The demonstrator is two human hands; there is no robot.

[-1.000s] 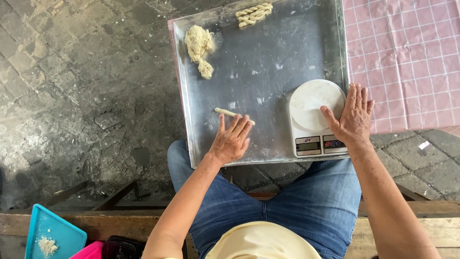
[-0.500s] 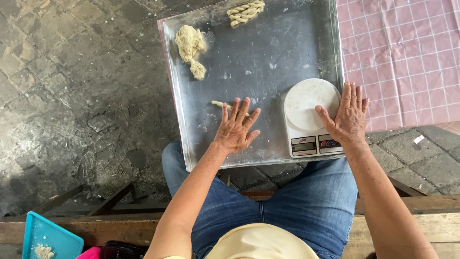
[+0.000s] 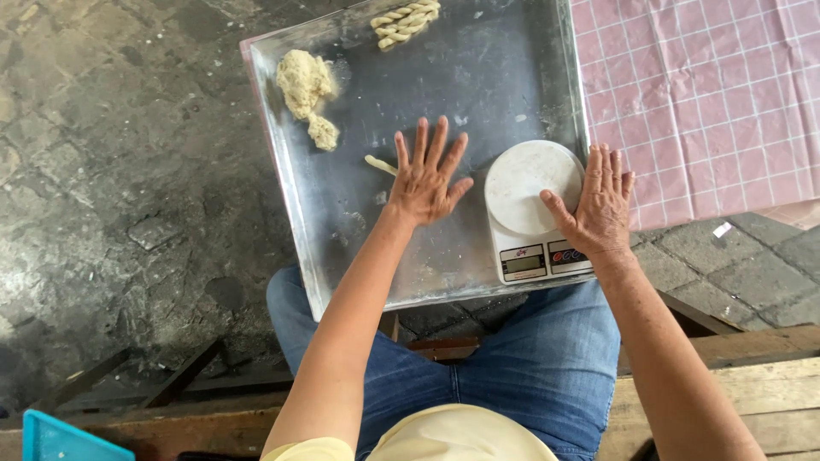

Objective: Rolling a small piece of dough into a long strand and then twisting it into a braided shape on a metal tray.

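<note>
A worn, dark stone floor [image 3: 111, 171] fills the left of the frame; a pink checked cloth [image 3: 709, 94] covers the upper right. A large metal tray [image 3: 504, 77] rests on the person's denim-clad lap. At its lower right stands a white kitchen scale [image 3: 530, 209], the right hand [image 3: 598, 209] lying flat against it, grip released. The left hand [image 3: 424, 179] lies spread at centre, grip released, over a thin dough strip [image 3: 380, 165]. A dough lump [image 3: 305, 85] lies upper left, twisted dough pieces [image 3: 406, 21] at the top edge.

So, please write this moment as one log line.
left hand: flat on dough strip | right hand: resting on scale | metal tray: dough lump, twisted pieces
</note>
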